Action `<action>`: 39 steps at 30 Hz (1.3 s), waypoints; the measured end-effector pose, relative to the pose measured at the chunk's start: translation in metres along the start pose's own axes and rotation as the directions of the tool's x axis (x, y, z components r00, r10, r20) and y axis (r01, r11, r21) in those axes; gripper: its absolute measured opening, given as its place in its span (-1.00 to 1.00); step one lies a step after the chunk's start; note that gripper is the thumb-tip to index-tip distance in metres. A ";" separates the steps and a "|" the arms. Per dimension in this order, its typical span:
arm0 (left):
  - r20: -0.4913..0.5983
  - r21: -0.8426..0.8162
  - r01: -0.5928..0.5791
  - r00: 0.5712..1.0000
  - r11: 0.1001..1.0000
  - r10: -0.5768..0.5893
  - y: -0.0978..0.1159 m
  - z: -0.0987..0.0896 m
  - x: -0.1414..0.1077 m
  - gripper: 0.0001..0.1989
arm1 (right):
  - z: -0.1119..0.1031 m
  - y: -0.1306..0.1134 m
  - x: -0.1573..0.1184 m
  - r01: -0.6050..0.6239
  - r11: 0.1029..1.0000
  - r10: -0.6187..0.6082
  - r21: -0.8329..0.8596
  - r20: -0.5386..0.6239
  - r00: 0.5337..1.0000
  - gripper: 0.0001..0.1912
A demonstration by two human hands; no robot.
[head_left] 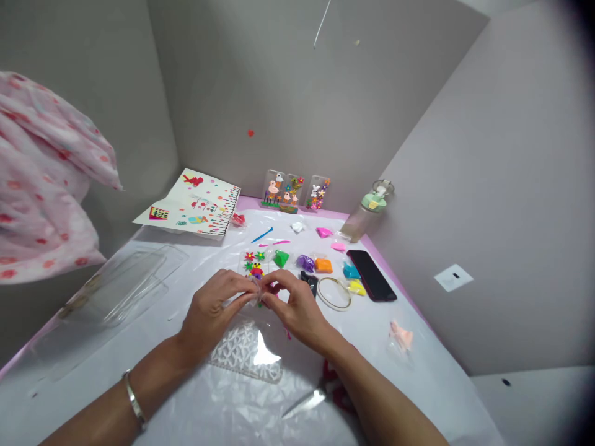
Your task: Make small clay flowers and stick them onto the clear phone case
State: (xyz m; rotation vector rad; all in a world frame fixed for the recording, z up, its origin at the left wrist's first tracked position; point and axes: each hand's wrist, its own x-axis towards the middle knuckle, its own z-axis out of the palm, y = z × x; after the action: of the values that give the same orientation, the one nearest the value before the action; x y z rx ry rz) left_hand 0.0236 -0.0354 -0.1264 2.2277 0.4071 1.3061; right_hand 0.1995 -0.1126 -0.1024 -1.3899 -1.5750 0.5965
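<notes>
My left hand [214, 310] and my right hand [297, 306] meet over the middle of the table, fingertips pinched close together. Between them is a crumpled piece of clear plastic wrap [255, 290], its contents too small to make out. Just beyond the fingers lies a clear case decorated with clay flowers [250, 256] and a small colourful figure [256, 269], partly hidden by my hands. Nearer to me, a transparent case with a white web pattern [242, 353] lies flat. Scissors with red handles [309, 401] rest partly under my right forearm.
Wrapped clay lumps, among them green [281, 258], purple [305, 263] and orange [323, 265], lie beyond my hands. A bangle [334, 294], a phone [372, 275] and a bottle [365, 214] stand or lie rightward. Clear plastic packaging [125, 285] and a drawing pad [195, 201] are leftward.
</notes>
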 end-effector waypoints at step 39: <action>0.210 -0.232 0.509 0.858 0.829 -0.468 0.014 0.003 0.004 -0.80 | -0.075 0.041 0.038 -0.136 0.952 0.054 -0.276 -0.285 0.957 -0.72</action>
State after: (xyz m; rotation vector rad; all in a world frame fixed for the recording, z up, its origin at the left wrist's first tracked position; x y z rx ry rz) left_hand 0.0282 -0.0452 -0.1164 1.7997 0.6467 0.8588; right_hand 0.2877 -0.0822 -0.0903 -1.6987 -1.4146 0.2148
